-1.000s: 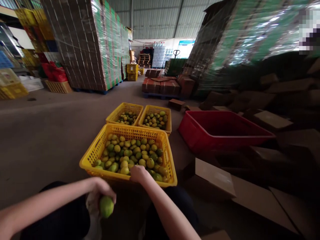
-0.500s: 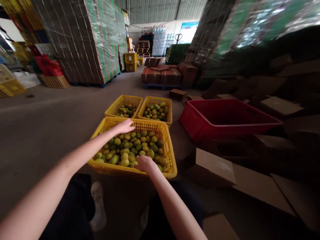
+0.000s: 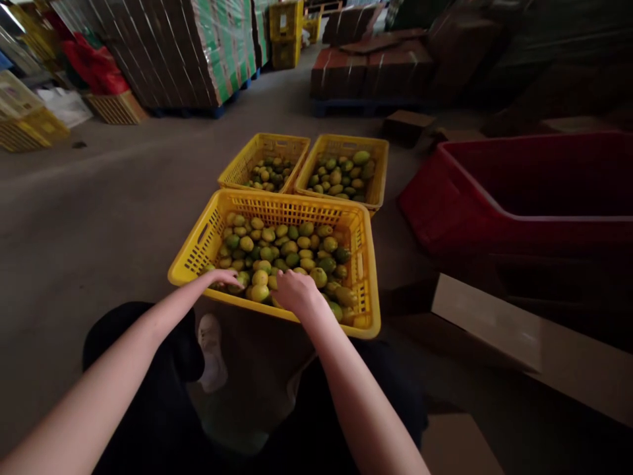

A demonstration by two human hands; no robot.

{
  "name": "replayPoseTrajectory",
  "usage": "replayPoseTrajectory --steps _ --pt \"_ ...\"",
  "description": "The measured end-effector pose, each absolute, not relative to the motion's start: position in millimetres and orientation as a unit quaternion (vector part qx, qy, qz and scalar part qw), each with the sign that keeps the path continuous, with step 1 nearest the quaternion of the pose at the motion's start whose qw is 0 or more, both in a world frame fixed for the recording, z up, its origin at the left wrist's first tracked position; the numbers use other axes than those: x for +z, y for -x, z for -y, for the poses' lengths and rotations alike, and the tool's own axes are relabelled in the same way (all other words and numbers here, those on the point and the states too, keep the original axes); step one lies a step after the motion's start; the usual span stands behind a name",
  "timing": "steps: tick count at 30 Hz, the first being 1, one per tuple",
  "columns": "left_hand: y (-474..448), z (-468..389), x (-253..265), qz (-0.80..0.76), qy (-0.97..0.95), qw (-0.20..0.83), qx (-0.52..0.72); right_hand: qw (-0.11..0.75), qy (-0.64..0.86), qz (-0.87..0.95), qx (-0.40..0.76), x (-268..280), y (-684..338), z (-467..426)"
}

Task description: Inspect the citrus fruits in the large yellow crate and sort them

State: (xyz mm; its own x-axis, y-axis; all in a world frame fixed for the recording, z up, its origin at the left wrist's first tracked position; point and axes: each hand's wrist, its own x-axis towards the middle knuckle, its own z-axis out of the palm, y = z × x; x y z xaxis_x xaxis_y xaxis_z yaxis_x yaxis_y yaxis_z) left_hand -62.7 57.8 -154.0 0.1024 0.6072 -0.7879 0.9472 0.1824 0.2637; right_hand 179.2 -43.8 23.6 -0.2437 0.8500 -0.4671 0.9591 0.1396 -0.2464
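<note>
Both bare hands are down in the near yellow slotted plastic crate [image 3: 198, 254], which sits on the grey concrete floor [image 3: 99, 218] at 12 o'clock from the person's dark-trousered knees. The crate is filled with small round green-and-yellow citrus fruits [image 3: 281, 247].

The left hand [image 3: 223, 278] lies over the near rim at the crate's 7 o'clock corner, palm down, fingers [image 3: 236, 281] loosely curled and resting on a yellow-green fruit there — whether they have closed around it cannot be told. The right hand [image 3: 295, 291] is just beside it, at about 6 o'clock in the crate, its back to the camera and the fingers bent down among the fruits; what lies under the palm is hidden, so its hold cannot be told either. The two hands are near each other but not touching.

Beyond the near crate, at 12 o'clock, two smaller yellow slotted crates stand side by side — the left one [image 3: 237, 168] and the right one [image 3: 376, 178] — each partly filled with the same fruit. At 2 o'clock is a large red plastic tub [image 3: 445, 198], and at 3 to 4 o'clock a flat brown cardboard box [image 3: 489, 323]. A white shoe [image 3: 211, 349] shows between the knees.
</note>
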Motion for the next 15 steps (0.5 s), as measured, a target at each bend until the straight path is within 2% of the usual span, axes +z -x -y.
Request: replayPoseTrajectory --steps 4,7,10,15 --pt "49 -61 -155 -0.651 -0.609 0.427 -0.149 0.106 -0.590 -0.748 -0.284 31 -172 34" --pt "50 -68 -134 -0.648 -0.586 0.477 -0.098 0.064 -0.575 -0.761 -0.294 34 -174 31" --pt "49 -75 -93 -0.620 -0.541 0.568 -0.008 -0.044 -0.591 -0.748 -0.298 28 -180 29" --pt "25 -76 -12 -0.470 -0.445 0.756 0.098 -0.328 -0.556 -0.646 -0.407 4 -181 18"
